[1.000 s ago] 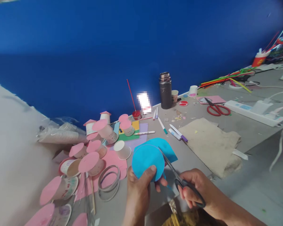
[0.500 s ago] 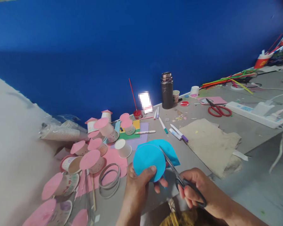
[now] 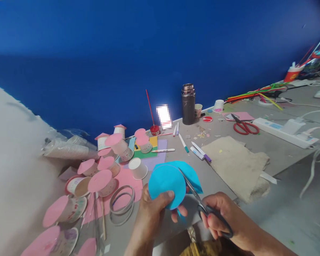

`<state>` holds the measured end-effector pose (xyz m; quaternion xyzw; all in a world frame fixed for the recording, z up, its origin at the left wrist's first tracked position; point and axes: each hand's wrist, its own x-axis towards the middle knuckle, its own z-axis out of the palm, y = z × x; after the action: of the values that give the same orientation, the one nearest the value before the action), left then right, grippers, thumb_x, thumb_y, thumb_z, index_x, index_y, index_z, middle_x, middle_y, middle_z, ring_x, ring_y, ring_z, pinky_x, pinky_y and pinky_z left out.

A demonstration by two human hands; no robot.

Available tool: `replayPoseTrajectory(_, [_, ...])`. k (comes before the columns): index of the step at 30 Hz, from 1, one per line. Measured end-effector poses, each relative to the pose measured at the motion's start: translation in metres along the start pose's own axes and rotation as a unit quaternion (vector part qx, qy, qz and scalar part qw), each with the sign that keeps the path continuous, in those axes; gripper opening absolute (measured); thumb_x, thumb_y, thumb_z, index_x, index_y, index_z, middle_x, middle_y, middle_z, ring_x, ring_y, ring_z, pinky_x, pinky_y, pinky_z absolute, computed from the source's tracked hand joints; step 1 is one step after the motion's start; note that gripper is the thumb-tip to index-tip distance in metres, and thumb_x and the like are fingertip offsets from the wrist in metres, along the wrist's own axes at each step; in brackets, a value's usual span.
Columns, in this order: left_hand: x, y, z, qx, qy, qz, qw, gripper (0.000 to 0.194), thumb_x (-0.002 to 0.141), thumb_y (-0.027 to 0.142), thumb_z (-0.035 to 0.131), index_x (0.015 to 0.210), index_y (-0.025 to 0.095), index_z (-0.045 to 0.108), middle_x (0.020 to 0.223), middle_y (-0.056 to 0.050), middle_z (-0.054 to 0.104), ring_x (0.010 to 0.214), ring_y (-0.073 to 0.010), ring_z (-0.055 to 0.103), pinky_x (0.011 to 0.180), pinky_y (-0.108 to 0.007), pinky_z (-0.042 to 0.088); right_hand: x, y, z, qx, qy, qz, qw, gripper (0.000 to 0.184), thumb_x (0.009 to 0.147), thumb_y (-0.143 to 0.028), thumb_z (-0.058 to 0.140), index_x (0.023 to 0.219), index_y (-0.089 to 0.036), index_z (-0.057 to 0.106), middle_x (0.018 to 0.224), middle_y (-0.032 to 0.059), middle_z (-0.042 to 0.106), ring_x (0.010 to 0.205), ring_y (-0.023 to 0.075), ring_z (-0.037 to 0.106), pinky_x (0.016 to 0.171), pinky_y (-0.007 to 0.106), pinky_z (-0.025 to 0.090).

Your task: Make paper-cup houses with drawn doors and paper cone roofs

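My left hand (image 3: 154,209) pinches a piece of blue paper (image 3: 166,183), thumb on top and fingers beneath. A round outline is drawn on the paper, and much of its edge is cut to that curve; a wider flap of the same sheet sticks out behind and to the right. In my right hand (image 3: 221,217) is a pair of black-handled scissors (image 3: 193,190). Their blades point up and left and lie at the paper's right edge, along the curve between disc and flap. A white paper cup (image 3: 138,168) stands left of the paper.
Several cups with pink paper discs (image 3: 102,180) crowd the left side, near grey tape rings (image 3: 122,205). Markers (image 3: 183,143), a dark flask (image 3: 188,105) and a beige cloth (image 3: 233,163) lie beyond my hands. Red-handled scissors (image 3: 245,128) and a power strip (image 3: 284,132) are at right.
The camera view has shifted slightly. Both hands keep their grips, and the scissors stay at the paper's right edge with the blades looking a little more closed.
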<state>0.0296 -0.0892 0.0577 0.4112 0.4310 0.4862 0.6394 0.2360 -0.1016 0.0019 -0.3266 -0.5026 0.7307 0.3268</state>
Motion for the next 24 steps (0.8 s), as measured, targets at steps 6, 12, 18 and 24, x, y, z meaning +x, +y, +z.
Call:
replayPoseTrajectory(6, [-0.0016, -0.0016, -0.0072, 0.006, -0.015, -0.008, 1.0, 0.031, 0.074, 0.034, 0.074, 0.088, 0.007, 0.076, 0.071, -0.015, 0.075, 0.05, -0.0216, 0.068, 0.039, -0.025, 0.047, -0.0023, -0.0024, 0.0031, -0.005, -0.004, 0.013, 1.0, 0.073, 0.06, -0.086, 0.075, 0.067, -0.014, 0.06, 0.052, -0.003, 0.049, 0.048, 0.0083, 0.044, 0.05, 0.022, 0.033])
replayPoseTrajectory(12, [-0.0031, 0.0, -0.0087, 0.0, -0.025, -0.012, 1.0, 0.026, 0.074, 0.032, 0.075, 0.087, 0.009, 0.077, 0.078, -0.015, 0.076, 0.051, -0.0225, 0.069, 0.039, -0.025, 0.047, -0.0011, -0.006, 0.005, 0.003, -0.015, 0.011, 1.0, 0.074, 0.062, -0.087, 0.073, 0.069, -0.015, 0.061, 0.053, -0.0037, 0.049, 0.048, 0.0074, 0.041, 0.051, 0.023, 0.035])
replayPoseTrajectory(18, [-0.001, 0.0016, -0.0072, 0.005, -0.028, -0.023, 0.999, 0.027, 0.073, 0.031, 0.075, 0.087, 0.009, 0.077, 0.083, -0.017, 0.077, 0.053, -0.0232, 0.07, 0.039, -0.026, 0.047, -0.0001, -0.0064, 0.0031, 0.002, -0.017, 0.011, 1.0, 0.073, 0.062, -0.087, 0.074, 0.068, -0.016, 0.06, 0.054, -0.0037, 0.049, 0.049, 0.008, 0.041, 0.052, 0.023, 0.036])
replayPoseTrajectory(24, [0.0011, 0.003, -0.0061, -0.003, -0.038, -0.032, 0.999, 0.028, 0.073, 0.031, 0.075, 0.089, 0.008, 0.078, 0.085, -0.018, 0.077, 0.053, -0.0226, 0.07, 0.039, -0.025, 0.047, -0.0019, -0.0053, -0.0003, -0.012, -0.014, 0.003, 1.0, 0.071, 0.066, -0.084, 0.073, 0.069, -0.015, 0.06, 0.054, -0.0033, 0.048, 0.05, 0.0085, 0.043, 0.053, 0.023, 0.036])
